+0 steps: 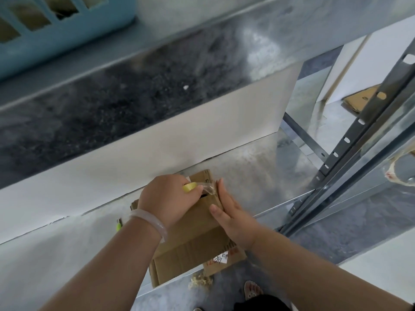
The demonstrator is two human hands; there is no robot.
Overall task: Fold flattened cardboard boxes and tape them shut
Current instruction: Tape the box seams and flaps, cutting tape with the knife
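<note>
Box: the cardboard box lies on the metal shelf in front of the person, its near end overhanging the shelf's front edge; a white label with red handwriting sits near that end
Left hand: the left hand has its fingers curled round a yellow tape roll over the far end of the box; a clear tape strip runs from the roll to the cardboard
Right hand: the right hand lies with fingers straight and close together, pressed along the box's right edge beside the strip
Handling: I'd judge the box light and fairly stiff, though the flaps would likely bend and spring open; best held flat-palmed on the panels near the seam, not by a flap edge; the tape looks thin and apt to crumple or stick to itself
Surface: smooth, dull metal, so the box may slide when pushed; cardboard shreds hang below the near end
Room: a blue basket on the shelf above; a slotted steel upright to the right; flattened cardboard on the floor beyond
</note>
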